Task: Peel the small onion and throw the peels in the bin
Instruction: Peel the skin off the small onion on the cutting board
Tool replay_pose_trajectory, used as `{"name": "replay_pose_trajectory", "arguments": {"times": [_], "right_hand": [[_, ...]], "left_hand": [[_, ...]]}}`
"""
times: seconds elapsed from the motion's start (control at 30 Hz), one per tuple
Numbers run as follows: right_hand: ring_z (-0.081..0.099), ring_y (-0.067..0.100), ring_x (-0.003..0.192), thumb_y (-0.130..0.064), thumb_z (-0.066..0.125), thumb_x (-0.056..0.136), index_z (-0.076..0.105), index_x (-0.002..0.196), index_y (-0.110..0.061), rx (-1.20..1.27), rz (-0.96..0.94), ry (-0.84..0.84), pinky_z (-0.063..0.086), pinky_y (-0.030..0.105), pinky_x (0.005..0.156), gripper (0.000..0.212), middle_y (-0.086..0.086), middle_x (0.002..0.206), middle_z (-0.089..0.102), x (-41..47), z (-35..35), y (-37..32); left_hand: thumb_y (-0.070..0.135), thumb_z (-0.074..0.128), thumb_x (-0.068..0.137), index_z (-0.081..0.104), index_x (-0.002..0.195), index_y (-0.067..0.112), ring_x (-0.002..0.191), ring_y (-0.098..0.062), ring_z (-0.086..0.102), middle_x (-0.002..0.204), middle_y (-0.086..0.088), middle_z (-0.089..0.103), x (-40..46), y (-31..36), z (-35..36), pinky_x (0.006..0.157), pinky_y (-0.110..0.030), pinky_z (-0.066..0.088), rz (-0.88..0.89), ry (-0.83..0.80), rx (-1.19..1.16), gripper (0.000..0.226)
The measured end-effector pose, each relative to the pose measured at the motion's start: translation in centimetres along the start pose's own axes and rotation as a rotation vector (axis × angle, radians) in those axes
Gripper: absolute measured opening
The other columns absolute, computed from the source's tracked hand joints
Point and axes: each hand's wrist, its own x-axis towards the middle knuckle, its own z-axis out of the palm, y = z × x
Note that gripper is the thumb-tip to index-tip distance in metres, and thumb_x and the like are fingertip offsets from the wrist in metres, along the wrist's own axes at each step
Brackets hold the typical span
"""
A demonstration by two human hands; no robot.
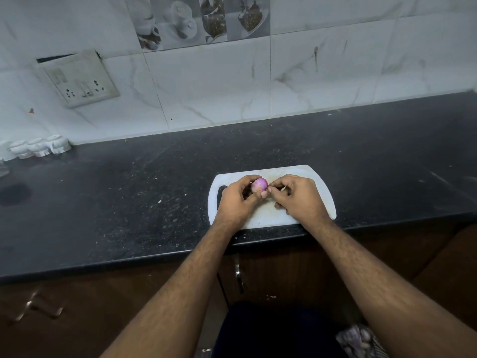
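While your left hand (238, 200) curls round the small onion (259, 184), you hold it just above the white cutting board (320, 182), over the board's left half and close to its dark handle slot (221, 193). Your thumb and fingers wrap the lower part of the onion, so only its purple, glossy top shows, with a paler patch on its left side. Your right hand (299, 196) sits just to the right of the onion, its fingers bent inward and its fingertips (271, 190) meeting at the onion's right edge, where they pinch at something thin and pale; whether that is a strip of peel or only the skin's edge is too small to tell. Both of your forearms reach in from the near edge, across the front lip of the black countertop (129, 202), and the board lies at that near lip with its long side running left to right. Pale flecks are scattered over the counter around the board. Far to the left, against the marbled wall tiles (206, 81), three small white pots (40, 147) stand in a row, and a switch and socket plate (80, 80) is fixed to the wall above them. Below the counter are brown cabinet doors (103, 306) with metal handles.
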Motion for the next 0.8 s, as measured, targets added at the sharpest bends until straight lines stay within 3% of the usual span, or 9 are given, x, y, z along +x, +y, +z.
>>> {"name": "replay_pose_trajectory", "arguments": {"times": [0.13,0.27,0.43,0.6,0.8], "right_hand": [[0.070,0.012,0.059,-0.023,0.075,0.090,0.075,0.090,-0.021,-0.042,-0.020,-0.014,0.057,0.035,0.054,0.002,0.001,0.067,0.074,0.1,0.1,0.1],[0.051,0.012,0.055,-0.019,0.074,0.085,0.070,0.077,-0.023,-0.129,-0.018,-0.004,0.055,0.037,0.058,0.009,0.009,0.068,0.071,0.3,0.2,0.1],[0.071,0.022,0.066,-0.022,0.070,0.091,0.068,0.083,-0.024,-0.101,0.000,0.026,0.061,0.043,0.064,0.009,0.003,0.068,0.072,0.4,0.1,0.1],[0.070,0.008,0.061,-0.027,0.064,0.099,0.070,0.097,-0.017,-0.026,-0.005,0.074,0.054,0.021,0.051,0.012,-0.004,0.081,0.072,-0.1,-0.1,-0.5],[0.069,0.010,0.061,-0.025,0.069,0.097,0.077,0.103,-0.020,-0.028,-0.030,0.015,0.051,0.018,0.047,0.012,-0.010,0.089,0.070,-0.4,-0.2,-1.2]], "left_hand": [[0.034,0.079,0.092,0.071,0.124,0.021,0.109,-0.009,0.070,0.113,0.009,0.077,0.1,0.0,-0.1,0.098,-0.027,0.056,0.000,-0.012,0.045,0.036],[0.030,0.079,0.092,0.071,0.127,0.020,0.108,-0.008,0.070,0.113,0.008,0.077,0.1,0.3,0.2,0.097,-0.025,0.055,0.019,-0.022,0.101,0.036],[0.029,0.075,0.096,0.066,0.137,0.019,0.115,-0.004,0.067,0.124,0.008,0.074,0.0,0.5,0.1,0.099,-0.017,0.051,0.005,-0.041,0.081,0.043],[0.032,0.072,0.098,0.064,0.137,0.020,0.117,-0.005,0.067,0.124,0.009,0.074,-0.1,0.6,0.0,0.103,-0.024,0.053,-0.029,-0.039,0.030,0.041],[0.035,0.073,0.098,0.068,0.129,0.020,0.112,-0.007,0.069,0.118,0.008,0.076,-0.3,1.0,-0.1,0.099,-0.025,0.055,-0.063,-0.015,-0.014,0.035]]}}
